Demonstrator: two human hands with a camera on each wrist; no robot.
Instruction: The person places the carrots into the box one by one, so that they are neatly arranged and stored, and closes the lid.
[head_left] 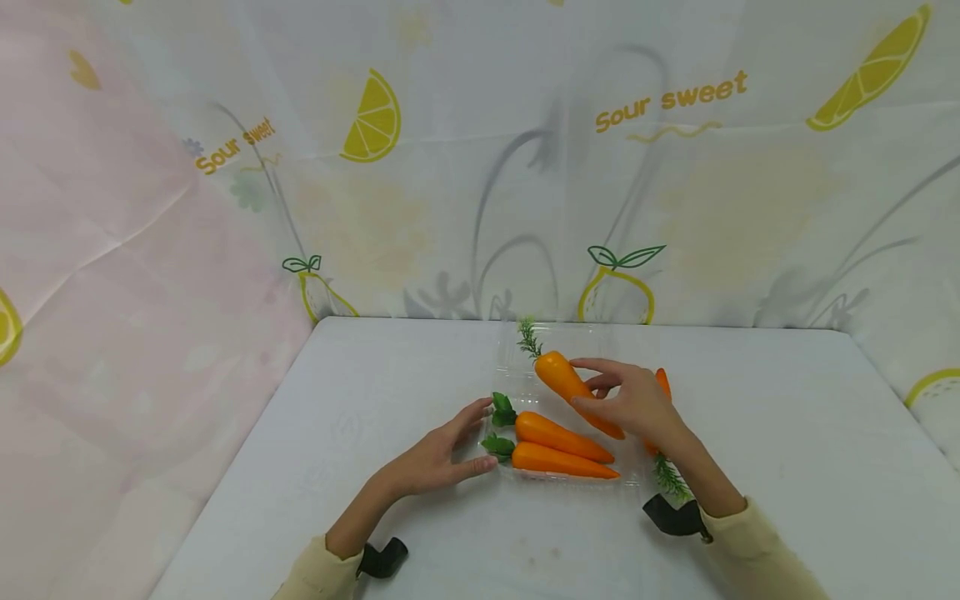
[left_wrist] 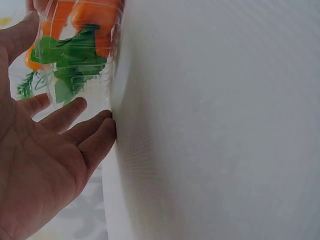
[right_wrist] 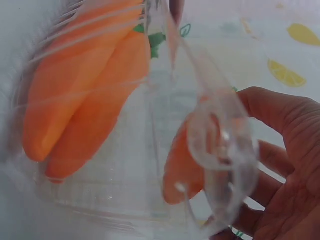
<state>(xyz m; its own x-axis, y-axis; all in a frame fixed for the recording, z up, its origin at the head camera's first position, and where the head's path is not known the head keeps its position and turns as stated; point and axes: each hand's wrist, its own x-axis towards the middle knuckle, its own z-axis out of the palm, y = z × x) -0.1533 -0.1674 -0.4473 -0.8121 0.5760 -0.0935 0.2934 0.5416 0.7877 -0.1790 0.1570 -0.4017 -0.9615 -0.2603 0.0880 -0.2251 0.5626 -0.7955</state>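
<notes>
A clear plastic clamshell box [head_left: 632, 478] stands on the white table with its lid [head_left: 581, 337] folded back. Two orange carrots [head_left: 562, 458] with leafy green tops lie side by side in it. Above the box's back part, my right hand [head_left: 630, 404] pinches another carrot [head_left: 562, 377] between thumb and fingers, its feathery top pointing up and left. My left hand [head_left: 438, 454] is spread at the box's left end, fingertips and thumb close to its corners. In the left wrist view those fingers [left_wrist: 95, 142] look loosely extended. Whether they touch the box is hard to tell.
To the right of the box, partly behind my right wrist, lies one more carrot [head_left: 662, 381] with a feathery green top [head_left: 670, 477]. A lemon-printed cloth [head_left: 450, 208] hangs behind the table [head_left: 360, 367]. A black wrist device [head_left: 384, 558] sits on each arm.
</notes>
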